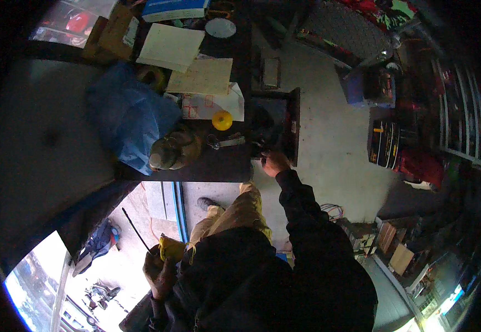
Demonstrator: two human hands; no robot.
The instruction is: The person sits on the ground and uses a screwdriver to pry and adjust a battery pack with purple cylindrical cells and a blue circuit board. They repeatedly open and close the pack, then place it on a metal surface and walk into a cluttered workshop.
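My left hand point(160, 271) is low on the left, its fingers closed round a thin black rod point(135, 229) that points up and away. A crumpled yellow piece point(171, 248), whose kind I cannot make out, sits against the same fingers. My right hand point(275, 163) reaches forward to the near end of a pulled-out drawer point(294, 124) at the desk's right side. Its fingers are curled; what they hold, if anything, is lost in shadow. Dark contents in the drawer are hard to tell apart.
On the dark desk point(235, 171) lie papers point(200, 76), a yellow round object point(222, 120), a blue plastic bag point(132, 116), a dark bottle-like object point(166, 153) and a cardboard box point(118, 33). Crates and a case point(384, 144) stand on the right. A metal rack point(461, 110) is beyond.
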